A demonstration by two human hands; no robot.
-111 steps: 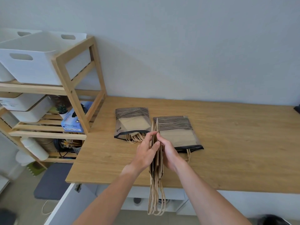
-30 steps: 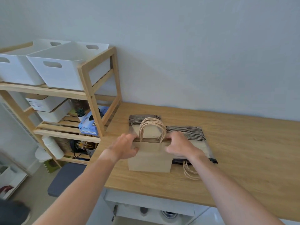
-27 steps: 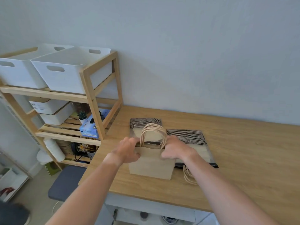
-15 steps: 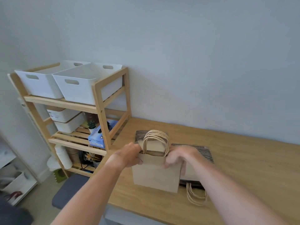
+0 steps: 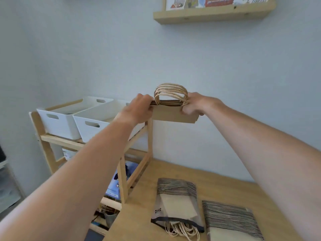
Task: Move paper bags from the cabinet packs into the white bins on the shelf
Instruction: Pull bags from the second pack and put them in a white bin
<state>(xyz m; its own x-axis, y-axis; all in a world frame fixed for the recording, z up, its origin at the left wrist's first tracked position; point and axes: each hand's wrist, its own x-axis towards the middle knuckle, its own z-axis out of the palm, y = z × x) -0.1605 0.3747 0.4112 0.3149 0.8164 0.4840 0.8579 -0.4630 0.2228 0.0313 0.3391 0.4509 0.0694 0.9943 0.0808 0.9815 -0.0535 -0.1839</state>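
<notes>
1. Holding a stack of flat brown kraft-paper bags [image 5: 173, 116] up in the air between both my hands, I have it level with the top of the light wooden shelf unit [image 5: 149, 136].
2. My left hand [image 5: 139, 108] curls round the left end of the stack, fingers wrapped over its top edge.
3. My right hand [image 5: 196, 105] grips the right end the same way, fingers curled under and thumb on top.
4. The bags' twisted paper-cord handles [image 5: 171, 92] arch upward between my two hands.
5. Two white plastic bins with cut-out handles [image 5: 86, 126] sit side by side on the shelf unit's top level, left of the stack and lower.
6. Below, on the wooden cabinet top [image 5: 139, 214], lie two clear plastic-wrapped packs of paper bags [image 5: 177, 200], side by side, cord handles spilling from the left one's open end.
7. A wooden wall ledge holding pictures [image 5: 213, 13] hangs high on the pale wall.
</notes>
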